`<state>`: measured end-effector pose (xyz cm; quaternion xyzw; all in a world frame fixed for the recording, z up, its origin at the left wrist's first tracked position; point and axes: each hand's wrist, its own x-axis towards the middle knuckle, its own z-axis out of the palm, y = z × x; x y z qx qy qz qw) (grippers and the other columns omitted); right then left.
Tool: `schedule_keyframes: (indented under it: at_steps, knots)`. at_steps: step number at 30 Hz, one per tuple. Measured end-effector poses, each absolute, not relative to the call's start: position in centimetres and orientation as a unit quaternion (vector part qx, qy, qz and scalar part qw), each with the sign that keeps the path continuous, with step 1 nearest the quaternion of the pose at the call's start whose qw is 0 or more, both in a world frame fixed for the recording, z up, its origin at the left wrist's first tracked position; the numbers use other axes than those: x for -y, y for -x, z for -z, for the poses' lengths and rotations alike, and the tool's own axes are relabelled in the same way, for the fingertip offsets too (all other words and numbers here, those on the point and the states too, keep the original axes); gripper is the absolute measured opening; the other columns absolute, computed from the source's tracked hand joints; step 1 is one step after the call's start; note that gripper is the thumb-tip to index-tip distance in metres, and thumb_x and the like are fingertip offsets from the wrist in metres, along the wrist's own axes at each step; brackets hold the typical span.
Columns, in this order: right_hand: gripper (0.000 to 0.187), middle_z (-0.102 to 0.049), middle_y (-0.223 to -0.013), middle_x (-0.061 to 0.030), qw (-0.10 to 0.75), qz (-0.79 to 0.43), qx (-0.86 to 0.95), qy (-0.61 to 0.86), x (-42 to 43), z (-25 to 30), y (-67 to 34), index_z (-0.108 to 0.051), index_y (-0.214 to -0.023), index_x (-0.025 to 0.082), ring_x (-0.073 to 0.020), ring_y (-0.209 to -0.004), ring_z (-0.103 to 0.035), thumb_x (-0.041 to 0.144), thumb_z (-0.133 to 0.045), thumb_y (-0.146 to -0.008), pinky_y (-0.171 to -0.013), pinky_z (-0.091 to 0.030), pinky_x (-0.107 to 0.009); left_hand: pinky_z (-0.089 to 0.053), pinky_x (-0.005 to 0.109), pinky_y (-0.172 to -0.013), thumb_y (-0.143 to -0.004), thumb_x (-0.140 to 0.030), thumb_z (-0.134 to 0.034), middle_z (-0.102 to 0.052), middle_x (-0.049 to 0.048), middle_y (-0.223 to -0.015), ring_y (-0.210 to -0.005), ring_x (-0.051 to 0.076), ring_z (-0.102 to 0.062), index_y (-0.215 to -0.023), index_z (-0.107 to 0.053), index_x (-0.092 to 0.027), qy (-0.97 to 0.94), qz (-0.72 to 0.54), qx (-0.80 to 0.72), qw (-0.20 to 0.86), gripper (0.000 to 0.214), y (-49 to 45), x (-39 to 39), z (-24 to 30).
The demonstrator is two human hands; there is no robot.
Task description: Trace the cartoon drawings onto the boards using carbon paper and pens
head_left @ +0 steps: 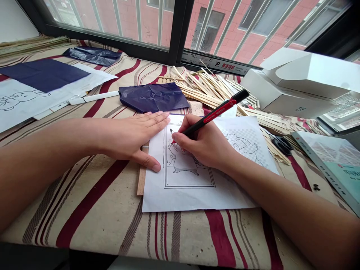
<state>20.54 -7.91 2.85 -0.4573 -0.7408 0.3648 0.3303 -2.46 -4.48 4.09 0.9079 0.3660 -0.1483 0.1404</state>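
Counter [95, 228]: striped in cream, dark red and brown.
Drawing paper [194, 200]: in the middle of the counter, with an animal in a line frame on its left part and another picture on its right.
Wood piece [141, 180]: peeks out from under the paper's left edge.
Book [334, 161]: lies flat on the right.
Left hand [137, 133]: open and flat, thumb spread out, resting on the paper's left side.
Right hand [204, 140]: gripping a pen [219, 111] over the paper, just right of the left hand.
Pen: black and red, leaning to the right, tip by the animal's top; I cannot tell if it touches.
Scissors [282, 145]: black handles, just left of the book.
Crumpled blue sheet [154, 96]: just past the left hand.
Second paper [17, 118]: far left, with a dark blue sheet [47, 74] on it.
Thin sticks [208, 89]: messy pile, past the pen.
White box [303, 90]: far right.
Window [107, 17]: farthest, with bars.
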Motion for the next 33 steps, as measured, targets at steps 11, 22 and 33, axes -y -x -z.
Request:
schedule_keyframes:
  at_steps: [11,22,33]
  knots:
    - [0.023,-0.057,-0.064,0.0036,0.327,-0.369,0.741,0.457,7.89,-2.73,-20.70,-0.050,-0.072,0.024,-0.0152,-0.065,-0.053,0.027,-0.070,-0.083,-0.063,-0.042,-0.032,-0.008,0.048,-0.136,-0.081,-0.094,-0.053,0.006,0.0163,-0.180,-0.167,0.041,0.001,-0.173,-0.004,-0.012,-0.906,0.134,-0.371,0.153,0.134,2.52,4.57,-4.22]
    - [0.023,-0.056,-0.064,0.0044,0.324,-0.376,0.745,0.446,7.90,-2.67,-20.80,-0.051,-0.073,0.024,-0.0139,-0.063,-0.051,0.029,-0.070,-0.085,-0.062,-0.042,-0.031,-0.008,0.050,-0.135,-0.082,-0.093,-0.051,0.009,0.0171,-0.179,-0.167,0.041,0.004,-0.173,-0.002,-0.009,-0.905,0.152,-0.369,0.146,0.134,2.30,4.64,-4.34]
    - [0.023,-0.059,-0.061,0.0042,0.329,-0.369,0.737,0.461,7.76,-2.58,-20.69,-0.052,-0.073,0.024,-0.0154,-0.062,-0.055,0.029,-0.071,-0.084,-0.061,-0.042,-0.032,-0.008,0.049,-0.135,-0.082,-0.095,-0.050,0.010,0.0168,-0.179,-0.167,0.040,0.005,-0.173,0.000,-0.011,-0.907,0.151,-0.365,0.147,0.134,2.35,4.61,-4.43]
